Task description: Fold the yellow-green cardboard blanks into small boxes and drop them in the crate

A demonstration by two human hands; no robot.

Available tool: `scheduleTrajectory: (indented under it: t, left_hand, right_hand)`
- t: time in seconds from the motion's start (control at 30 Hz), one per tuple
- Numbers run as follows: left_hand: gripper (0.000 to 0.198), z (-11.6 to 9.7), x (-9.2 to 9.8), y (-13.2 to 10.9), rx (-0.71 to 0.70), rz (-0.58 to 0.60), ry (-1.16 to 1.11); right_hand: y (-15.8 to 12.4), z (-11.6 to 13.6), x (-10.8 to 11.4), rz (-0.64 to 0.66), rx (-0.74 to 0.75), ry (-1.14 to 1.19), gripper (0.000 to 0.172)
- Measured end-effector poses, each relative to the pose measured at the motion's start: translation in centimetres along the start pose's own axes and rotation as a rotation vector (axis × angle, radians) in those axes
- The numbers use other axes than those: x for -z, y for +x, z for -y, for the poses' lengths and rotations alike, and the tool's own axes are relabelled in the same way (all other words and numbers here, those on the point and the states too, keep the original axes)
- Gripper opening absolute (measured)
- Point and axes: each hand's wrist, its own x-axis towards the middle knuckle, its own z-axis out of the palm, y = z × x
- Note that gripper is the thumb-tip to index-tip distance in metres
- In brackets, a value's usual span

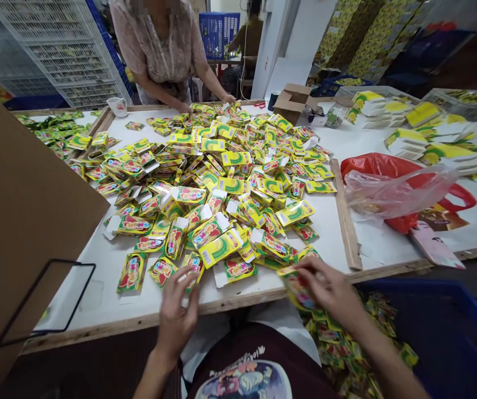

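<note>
A large heap of small yellow-green printed candy boxes point(222, 246) covers the white table point(109, 293). At the heap's near edge, my left hand point(179, 302) has its fingers loosely curved and apart. Its fingertips are at a small candy box point(193, 262) lying there, though I cannot make out a grip. My right hand point(325, 291) pinches another candy box point(299, 288) between thumb and fingers, over the table's front edge. Beneath it is a blue crate point(442, 310) holding many similar boxes. Several boxes in the heap have white end flaps standing open.
A wooden strip point(346, 221) divides the table on the right, beside a red plastic bag point(388, 166) and flat carton stacks point(442, 149). A large cardboard box point(26, 221) stands at left. Across the table, a person point(161, 55) reaches into the heap. A mug point(117, 107) is nearby.
</note>
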Motion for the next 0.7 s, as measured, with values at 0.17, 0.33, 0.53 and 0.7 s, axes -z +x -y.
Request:
scheduleTrajectory:
  t: [0.17,0.33,0.53,0.7]
  left_hand:
    - [0.052,4.7,5.0,-0.5,0.035,0.185,0.301]
    - [0.073,8.5,5.1,1.3,-0.1,0.475,0.444]
    - [0.049,8.2,4.8,2.0,0.004,0.444,0.261]
    - [0.025,4.8,2.2,0.8,0.415,-0.127,-0.013]
  right_hand:
    - [-0.4,-2.4,5.0,0.01,-0.04,-0.284,0.019]
    - [1.0,4.2,-3.3,0.285,0.061,0.032,0.015]
    - [1.3,9.6,-11.0,0.375,0.258,0.264,0.012]
    - [1.7,10.9,-15.8,0.303,0.335,0.409,0.024]
